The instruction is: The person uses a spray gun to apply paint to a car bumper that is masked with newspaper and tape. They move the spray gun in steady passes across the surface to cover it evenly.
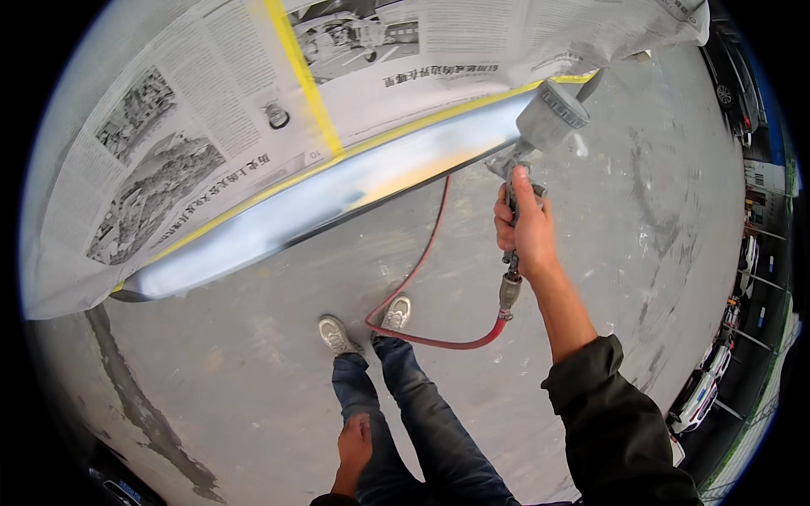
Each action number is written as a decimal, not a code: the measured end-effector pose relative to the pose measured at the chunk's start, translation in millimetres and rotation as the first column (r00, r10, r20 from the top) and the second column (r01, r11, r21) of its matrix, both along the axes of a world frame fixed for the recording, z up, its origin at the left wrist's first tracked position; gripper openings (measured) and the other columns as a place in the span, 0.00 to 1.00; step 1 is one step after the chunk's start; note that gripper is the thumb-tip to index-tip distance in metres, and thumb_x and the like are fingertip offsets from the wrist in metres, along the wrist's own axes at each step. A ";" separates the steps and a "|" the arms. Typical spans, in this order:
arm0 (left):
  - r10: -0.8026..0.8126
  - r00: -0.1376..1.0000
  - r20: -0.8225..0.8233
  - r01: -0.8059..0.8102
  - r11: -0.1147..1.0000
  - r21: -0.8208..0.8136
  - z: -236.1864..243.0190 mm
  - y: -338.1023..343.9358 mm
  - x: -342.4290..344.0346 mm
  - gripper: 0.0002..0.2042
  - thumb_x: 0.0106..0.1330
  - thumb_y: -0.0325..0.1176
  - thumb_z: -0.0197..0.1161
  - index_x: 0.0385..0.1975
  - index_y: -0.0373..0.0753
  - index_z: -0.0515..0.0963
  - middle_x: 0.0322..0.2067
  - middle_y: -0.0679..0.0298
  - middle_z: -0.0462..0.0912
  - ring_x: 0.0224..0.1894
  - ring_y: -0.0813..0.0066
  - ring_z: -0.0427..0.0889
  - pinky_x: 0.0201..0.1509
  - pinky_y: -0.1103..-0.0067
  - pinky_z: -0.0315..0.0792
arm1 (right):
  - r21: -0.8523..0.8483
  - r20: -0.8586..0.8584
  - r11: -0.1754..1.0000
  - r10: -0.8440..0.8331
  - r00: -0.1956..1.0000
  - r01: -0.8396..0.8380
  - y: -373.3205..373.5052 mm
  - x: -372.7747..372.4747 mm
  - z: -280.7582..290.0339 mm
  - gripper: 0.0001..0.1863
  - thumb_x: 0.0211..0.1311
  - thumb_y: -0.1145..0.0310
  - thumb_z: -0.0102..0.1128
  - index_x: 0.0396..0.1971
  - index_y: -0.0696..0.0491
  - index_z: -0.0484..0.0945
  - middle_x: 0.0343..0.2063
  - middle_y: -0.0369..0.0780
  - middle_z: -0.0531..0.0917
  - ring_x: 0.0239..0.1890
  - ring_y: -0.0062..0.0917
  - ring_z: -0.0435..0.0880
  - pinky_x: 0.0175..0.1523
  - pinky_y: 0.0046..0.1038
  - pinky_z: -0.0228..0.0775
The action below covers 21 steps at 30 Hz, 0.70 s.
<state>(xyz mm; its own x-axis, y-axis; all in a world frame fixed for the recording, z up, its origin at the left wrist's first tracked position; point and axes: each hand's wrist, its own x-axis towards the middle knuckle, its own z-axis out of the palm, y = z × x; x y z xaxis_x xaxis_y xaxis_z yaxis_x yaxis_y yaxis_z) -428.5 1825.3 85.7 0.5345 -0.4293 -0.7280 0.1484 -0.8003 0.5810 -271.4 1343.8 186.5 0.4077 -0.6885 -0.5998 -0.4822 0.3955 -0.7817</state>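
Observation:
My right hand (530, 221) is wrapped around the handle of a paint spray gun (510, 190), thumb up along its back. The gun's grey cup (550, 116) is at the far end, beside the right end of a long car body panel (337, 190). That panel has a whitish-blue coat with a yellowish patch right of its middle and a dark lower edge. My left hand (354, 443) hangs low in front of my left leg, fingers curled in, with nothing visible in it.
Newspaper sheets (202, 143) cover the area above the panel, edged with yellow masking tape (305, 76). A red air hose (447, 343) runs from the gun's base, loops by my shoes (337, 333) and passes under the panel. Parked cars (704, 384) line the right side.

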 end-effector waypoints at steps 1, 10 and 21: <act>0.004 1.000 0.001 -0.004 1.000 -0.011 -0.2 1.5 0.0 0.08 0.69 0.29 0.54 0.44 0.37 0.75 0.39 0.53 0.84 0.42 0.55 0.84 0.46 0.69 0.77 | 0.021 -0.007 1.000 0.015 1.000 -0.015 11.9 4.1 0.2 0.27 0.66 0.38 0.51 0.25 0.51 0.68 0.15 0.29 0.65 0.11 0.11 0.57 0.16 0.19 0.46; 0.045 0.999 0.015 -0.045 0.998 -0.034 1.0 27.5 0.0 0.07 0.69 0.29 0.54 0.43 0.37 0.75 0.39 0.54 0.83 0.41 0.55 0.84 0.46 0.69 0.77 | 0.208 0.034 0.973 0.098 0.995 -0.103 102.6 30.2 -3.7 0.28 0.63 0.38 0.56 0.24 0.51 0.69 0.16 0.29 0.66 0.14 0.13 0.61 0.18 0.20 0.50; 0.112 0.994 -0.013 -0.112 0.994 0.020 -3.1 59.8 -0.1 0.08 0.67 0.29 0.54 0.44 0.41 0.75 0.39 0.54 0.83 0.44 0.52 0.81 0.47 0.64 0.75 | 0.324 0.098 0.924 0.183 0.978 -0.205 190.1 56.1 -11.0 0.27 0.67 0.40 0.51 0.22 0.50 0.66 0.15 0.29 0.65 0.11 0.12 0.56 0.17 0.19 0.45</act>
